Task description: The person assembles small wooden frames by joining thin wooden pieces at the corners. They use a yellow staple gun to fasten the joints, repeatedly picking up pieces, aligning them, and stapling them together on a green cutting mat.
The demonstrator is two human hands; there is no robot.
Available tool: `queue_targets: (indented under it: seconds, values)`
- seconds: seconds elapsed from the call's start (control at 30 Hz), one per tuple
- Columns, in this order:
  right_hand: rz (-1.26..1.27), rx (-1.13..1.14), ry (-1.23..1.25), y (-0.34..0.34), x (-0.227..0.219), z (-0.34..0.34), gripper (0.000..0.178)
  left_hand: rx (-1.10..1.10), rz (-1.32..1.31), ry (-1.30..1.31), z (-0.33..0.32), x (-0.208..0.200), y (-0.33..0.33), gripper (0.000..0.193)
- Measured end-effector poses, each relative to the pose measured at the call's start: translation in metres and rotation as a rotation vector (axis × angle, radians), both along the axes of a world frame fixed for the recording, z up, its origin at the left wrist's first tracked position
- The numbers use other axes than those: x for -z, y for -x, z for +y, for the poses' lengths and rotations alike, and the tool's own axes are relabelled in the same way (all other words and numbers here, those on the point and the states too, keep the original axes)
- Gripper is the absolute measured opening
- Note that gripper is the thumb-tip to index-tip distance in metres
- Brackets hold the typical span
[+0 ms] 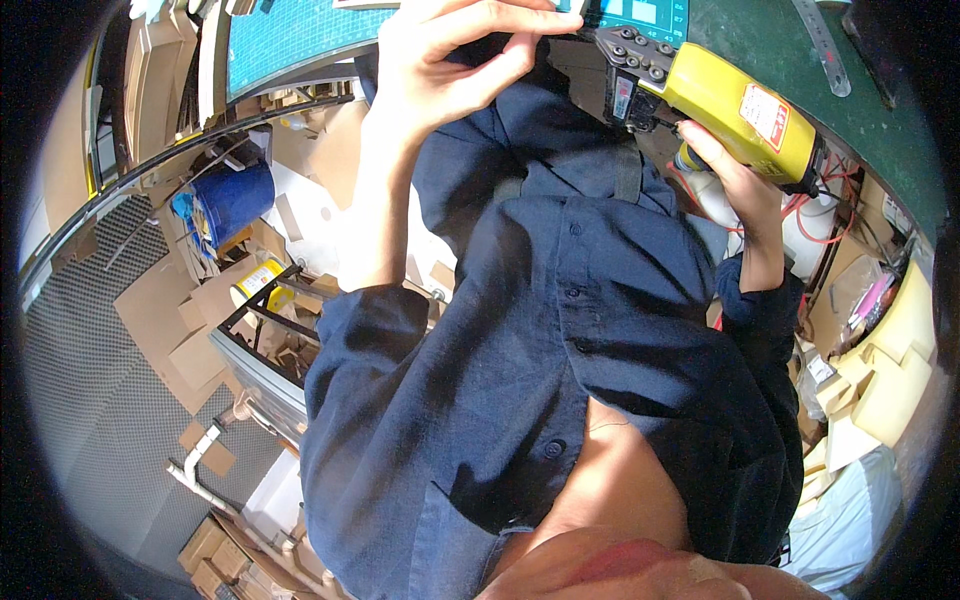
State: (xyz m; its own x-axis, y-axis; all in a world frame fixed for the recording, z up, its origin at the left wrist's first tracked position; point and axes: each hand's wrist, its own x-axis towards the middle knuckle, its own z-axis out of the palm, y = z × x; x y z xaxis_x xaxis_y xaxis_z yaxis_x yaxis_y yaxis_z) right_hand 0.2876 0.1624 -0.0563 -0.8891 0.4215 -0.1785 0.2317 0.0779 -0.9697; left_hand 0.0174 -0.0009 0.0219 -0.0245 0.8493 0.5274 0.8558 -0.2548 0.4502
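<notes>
My right hand (735, 180) is wrapped round a yellow power tool (735, 105) that looks like a nail gun. Its black bolted nose points left, toward my other hand; its handle is mostly hidden. At the top edge, over the front of the bench, my left hand (450, 60) has its fingers bent and drawn together. A small pale piece (578, 8) shows right by its fingertips. What those fingers grip is mostly cut off by the frame. Under them lies a teal cutting mat (290, 50) with grid lines.
A metal ruler (822, 50) lies on the dark green bench top (760, 30). Below the bench on the left stand a blue bin (232, 203) and a yellow can (260, 280) among cardboard pieces (165, 320). Red hoses (800, 215) and foam blocks (895, 390) are on the right.
</notes>
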Motion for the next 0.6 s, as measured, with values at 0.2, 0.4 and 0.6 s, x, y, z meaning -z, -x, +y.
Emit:
queue_targets:
  seconds: [0.2, 0.4, 0.6]
  values:
    - [0.045, 0.012, -0.128, 0.0008, -0.0010, -0.0017, 0.028, 0.005, -0.018, -0.013, 0.0031, -0.0023, -0.0014, 0.029]
    - [0.123, 0.001, -0.269, 0.0010, 0.0031, -0.0010, 0.027, 0.001, -0.040, -0.020, 0.0026, -0.0040, -0.0029, 0.029]
    - [0.139, -0.003, -0.270, 0.0013, 0.0047, -0.0006, 0.028, -0.008, -0.037, -0.016, 0.0017, -0.0014, -0.0020, 0.029]
